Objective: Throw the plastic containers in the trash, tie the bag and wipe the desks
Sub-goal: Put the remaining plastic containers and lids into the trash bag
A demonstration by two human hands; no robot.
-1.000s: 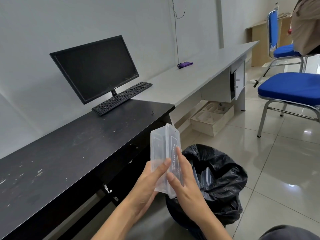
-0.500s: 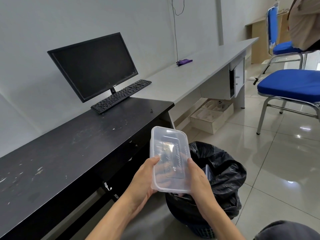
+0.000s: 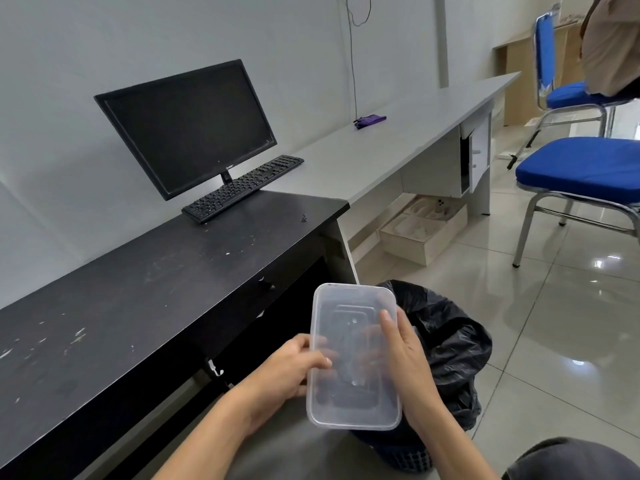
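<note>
Two desks, one black [image 3: 145, 306] and one grey [image 3: 398, 147], line the wall. Below, a black-bagged bin [image 3: 450, 344]. Both hands, left [image 3: 291, 368] and right [image 3: 405, 362], grip a clear plastic container [image 3: 353, 355], now turned flat and lowered beside the bin, likely ready to drop.

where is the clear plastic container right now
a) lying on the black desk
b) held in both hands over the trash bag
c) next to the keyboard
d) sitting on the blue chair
b, the clear plastic container is gripped by the left hand on one side and the right hand on the other, in front of the black trash bag and off the black desk.
</note>
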